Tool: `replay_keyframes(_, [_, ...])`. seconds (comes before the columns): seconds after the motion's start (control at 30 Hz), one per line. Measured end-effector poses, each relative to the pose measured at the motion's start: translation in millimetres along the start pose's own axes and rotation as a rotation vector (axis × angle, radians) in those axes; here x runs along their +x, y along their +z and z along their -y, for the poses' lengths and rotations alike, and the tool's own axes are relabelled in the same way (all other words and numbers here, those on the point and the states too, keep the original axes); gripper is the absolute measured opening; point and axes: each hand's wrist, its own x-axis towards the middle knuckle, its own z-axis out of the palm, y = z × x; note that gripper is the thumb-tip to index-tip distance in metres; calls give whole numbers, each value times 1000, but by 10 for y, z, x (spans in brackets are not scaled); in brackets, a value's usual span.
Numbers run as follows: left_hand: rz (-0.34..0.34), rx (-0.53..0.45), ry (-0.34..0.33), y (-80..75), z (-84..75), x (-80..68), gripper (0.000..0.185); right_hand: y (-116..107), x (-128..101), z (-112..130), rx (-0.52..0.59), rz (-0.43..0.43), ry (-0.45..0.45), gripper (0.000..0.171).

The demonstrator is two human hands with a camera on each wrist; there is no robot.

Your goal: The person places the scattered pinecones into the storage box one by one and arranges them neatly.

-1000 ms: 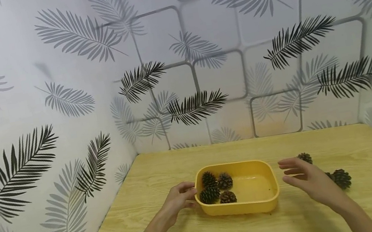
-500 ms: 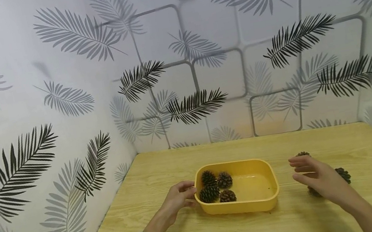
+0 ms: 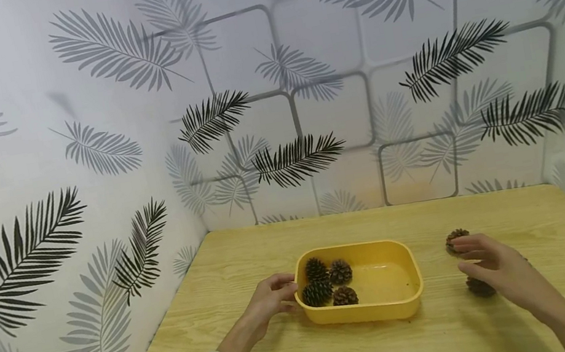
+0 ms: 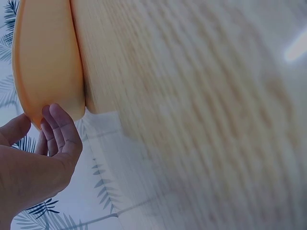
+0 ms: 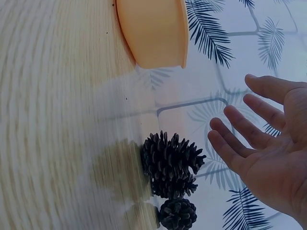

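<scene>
right hand (image 3: 492, 272): fingers spread, nothing held | loose pine cones (image 5: 169, 163) lie at its 9 o'clock | yellow tub (image 3: 363, 309) is gripped at the rim by left hand (image 3: 270, 302)

This looks like a small staged recording booth rather than a lived-in room. A light wooden table (image 3: 490, 210) is boxed in behind and on both sides by walls (image 3: 75, 80) papered with grey and black palm-leaf prints. On the table stand only a yellow tub (image 3: 389, 307) and a few pine cones (image 5: 168, 160).
</scene>
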Motion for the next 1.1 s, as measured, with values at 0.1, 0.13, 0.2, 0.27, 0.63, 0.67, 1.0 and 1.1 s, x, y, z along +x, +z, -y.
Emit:
replay_keyframes(0.1, [-1,-5,-6,-4,-5,1,40,-23,-11,-19,-9,-13,-3,46])
replay_keyframes(0.13, [-2,-8,-8,-6,-7,2,40,-33,-16,-23,-6,-14,-5,46])
replay_keyframes(0.2, [-4,-12,-12,-7,-12,5,40,-53,-24,-28,-9,-19,-13,47])
replay_keyframes(0.27, [-5,-13,-13,-7,-18,7,40,-75,-38,-31,-13,-20,-17,46])
replay_keyframes(0.63, [-6,-12,-17,-9,-7,9,38,-191,-91,-112,-4,-15,13,50])
replay_keyframes(0.67, [-5,-13,-15,-10,-4,10,38,-195,-95,-119,-4,-15,18,51])
replay_keyframes(1.0, [-3,-23,-25,-2,0,6,38,-226,-134,-209,-34,11,77,54])
replay_keyframes(1.1, [-3,-19,-23,0,-8,7,39,-230,-145,-234,-53,15,82,54])
